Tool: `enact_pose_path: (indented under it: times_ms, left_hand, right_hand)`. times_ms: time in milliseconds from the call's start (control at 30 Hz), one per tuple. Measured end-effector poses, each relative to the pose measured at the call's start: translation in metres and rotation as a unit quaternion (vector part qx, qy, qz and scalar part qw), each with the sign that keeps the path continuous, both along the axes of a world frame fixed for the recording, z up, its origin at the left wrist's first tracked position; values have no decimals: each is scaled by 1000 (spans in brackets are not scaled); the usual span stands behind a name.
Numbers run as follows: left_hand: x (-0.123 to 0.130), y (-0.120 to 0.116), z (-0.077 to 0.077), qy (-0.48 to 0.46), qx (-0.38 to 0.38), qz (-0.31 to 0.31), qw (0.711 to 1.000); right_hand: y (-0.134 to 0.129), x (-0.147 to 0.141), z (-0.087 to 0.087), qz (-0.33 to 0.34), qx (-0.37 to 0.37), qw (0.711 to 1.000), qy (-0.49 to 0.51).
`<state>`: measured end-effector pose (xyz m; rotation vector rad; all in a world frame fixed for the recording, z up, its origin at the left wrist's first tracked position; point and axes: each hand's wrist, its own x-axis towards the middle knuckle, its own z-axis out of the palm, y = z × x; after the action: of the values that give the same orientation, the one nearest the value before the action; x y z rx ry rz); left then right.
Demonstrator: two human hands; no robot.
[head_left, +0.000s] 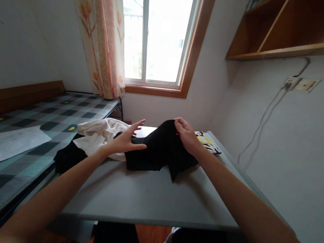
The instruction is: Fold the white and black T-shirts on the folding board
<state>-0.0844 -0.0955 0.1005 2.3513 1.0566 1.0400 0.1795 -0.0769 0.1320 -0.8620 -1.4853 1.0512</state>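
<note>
A black piece of clothing (159, 148) lies loosely bunched on the grey-white table (149, 196); its exact kind does not show. With fingers pinched on its raised upper edge, my right hand (187, 135) lifts one corner. My left hand (127, 139) hovers over the cloth's left end, fingers spread and thumb apart, gripping nothing. Behind that hand lies a crumpled white garment (92, 130), and a second black cloth (71, 154) sticks out at the table's left edge. Beyond my right wrist, a folded cloth with a black, white and yellow pattern (207, 141) is partly covered.
A bed with a checked sheet (15, 122) runs along the left, with white papers (16, 142) on it. The window (164, 37) and a curtain (104, 35) are ahead. On the right wall are a wooden shelf (286, 49) and a socket with cables (293, 83).
</note>
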Motion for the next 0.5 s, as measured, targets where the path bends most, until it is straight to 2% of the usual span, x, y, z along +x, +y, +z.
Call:
enact_pose_path:
  times_ms: [67,133,200,233,300,333,400,433,500]
  left_hand:
    - [24,-5,-8,12,-7,-32,999]
    - [38,-6,-12,14,-28,-56,998]
    - [39,-2,-7,-15,-38,-45,998]
    - [33,2,-2,-44,-33,-19,998]
    - [14,12,13,-126,-7,74,989]
    - [1,16,22,-172,11,133,976]
    - [-29,23,42,-249,63,262,930]
    - [-44,24,51,-272,114,323,899]
    - [-72,23,66,-247,252,402,845]
  right_hand:
    - [-17,-19,6,104,-20,994,-4]
    - [-25,-27,10,166,-35,985,-16]
    - [-23,-23,11,174,-34,984,-25]
    - [-17,-16,10,159,-30,986,-29]
    - [1,5,4,92,-21,994,-46]
    - [12,19,-1,38,-18,997,-65]
    - [34,50,-17,-90,-16,985,-143]
    - [44,66,-27,-161,-15,965,-206]
    - [57,95,-49,-243,-27,905,-349]
